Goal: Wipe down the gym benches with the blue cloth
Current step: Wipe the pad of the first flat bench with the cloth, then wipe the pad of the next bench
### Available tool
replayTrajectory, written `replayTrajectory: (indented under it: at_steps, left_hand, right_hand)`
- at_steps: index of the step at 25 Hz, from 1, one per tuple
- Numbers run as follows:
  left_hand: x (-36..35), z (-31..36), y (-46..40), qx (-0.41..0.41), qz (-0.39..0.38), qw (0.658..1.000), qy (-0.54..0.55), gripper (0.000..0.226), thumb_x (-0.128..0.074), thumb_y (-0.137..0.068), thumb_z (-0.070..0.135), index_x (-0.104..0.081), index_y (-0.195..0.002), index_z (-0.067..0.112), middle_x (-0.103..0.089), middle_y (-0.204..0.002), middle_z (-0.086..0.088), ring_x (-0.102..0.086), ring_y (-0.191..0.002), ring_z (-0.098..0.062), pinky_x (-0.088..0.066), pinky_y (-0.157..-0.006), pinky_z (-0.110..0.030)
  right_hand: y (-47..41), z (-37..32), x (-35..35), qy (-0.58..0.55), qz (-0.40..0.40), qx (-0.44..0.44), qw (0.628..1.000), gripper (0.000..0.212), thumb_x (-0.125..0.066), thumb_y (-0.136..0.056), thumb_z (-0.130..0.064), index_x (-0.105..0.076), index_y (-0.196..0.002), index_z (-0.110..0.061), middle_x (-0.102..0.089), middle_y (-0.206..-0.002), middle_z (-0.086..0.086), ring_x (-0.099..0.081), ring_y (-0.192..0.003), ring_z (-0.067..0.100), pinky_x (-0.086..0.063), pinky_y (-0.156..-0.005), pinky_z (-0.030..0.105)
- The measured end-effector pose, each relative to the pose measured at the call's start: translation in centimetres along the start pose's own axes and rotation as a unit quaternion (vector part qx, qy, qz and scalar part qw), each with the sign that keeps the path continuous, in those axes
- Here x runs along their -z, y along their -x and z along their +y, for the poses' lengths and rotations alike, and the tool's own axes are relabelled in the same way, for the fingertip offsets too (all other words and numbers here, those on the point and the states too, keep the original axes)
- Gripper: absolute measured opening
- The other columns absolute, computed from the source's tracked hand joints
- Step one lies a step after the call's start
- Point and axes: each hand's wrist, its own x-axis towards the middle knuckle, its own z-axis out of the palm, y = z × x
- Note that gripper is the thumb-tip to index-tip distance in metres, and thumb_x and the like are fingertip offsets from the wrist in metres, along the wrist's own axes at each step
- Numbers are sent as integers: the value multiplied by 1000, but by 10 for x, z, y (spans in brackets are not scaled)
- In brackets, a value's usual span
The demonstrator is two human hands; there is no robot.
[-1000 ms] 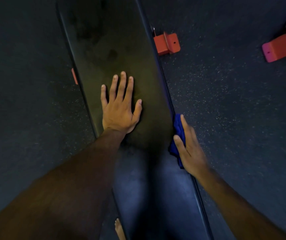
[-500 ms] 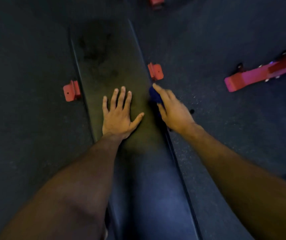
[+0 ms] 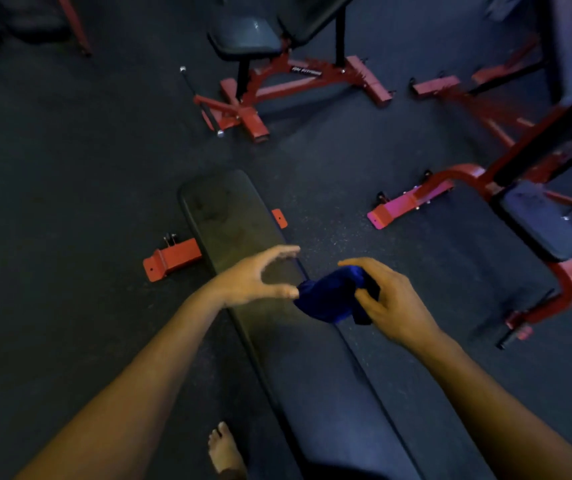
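Crumpled soft blue cloth (image 3: pixel 329 299), bunched into a wad, sits in the air over the right edge of the long flat black padded bench worktop (image 3: pixel 222 223), not touching it. Our right hand (image 3: pixel 392 303) holds it, grip pinching the fabric between thumb and curled fingers. Our left hand (image 3: pixel 257 278) is raised beside it, grip spread in a wide C, thumb tip touching or just beside the cloth; we cannot tell which. Both forearms bare. Smooth vinyl pad, dull smudges at the far end. Two red metal bench feet (image 3: pixel 172 259) stick out. One bare foot (image 3: pixel 225 452) on speckled dark rubber floor (image 3: pixel 52 185). Two more red-framed benches (image 3: pixel 277 46) behind.
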Motion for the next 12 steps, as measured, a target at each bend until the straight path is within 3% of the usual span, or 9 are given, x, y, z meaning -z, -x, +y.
replayTrajectory:
  at_steps: [2,6,12]
  left_hand:
    - [-26,38,22,-70,-15,996,-55,75,-85,-78,48,-51,-143,32,-58,-140,16,-51,-129,7,-39,-104,-11]
    - [-56,83,34,-129,54,989,-44,17,-69,-96,29,-68,-110,19,-72,-101,10,-68,-95,-4,-52,-84,-30]
    - [-97,175,38,-163,-17,984,-70,22,-53,-103,40,-63,-111,22,-68,-104,4,-67,-98,-17,-51,-88,-45]
  right_hand:
    - [16,-34,26,-15,34,-3,999,55,-54,-81,8,-61,-118,-31,-60,-110,-25,-58,-103,-6,-42,-83,6]
    - [51,-65,71,-25,121,-24,992,53,-53,-77,10,-62,-109,-32,-61,-105,-20,-58,-102,0,-43,-85,12]
    - [159,-60,126,-53,209,-121,969,48,-51,-80,7,-62,-107,-32,-66,-104,-18,-61,-102,1,-47,-88,19]
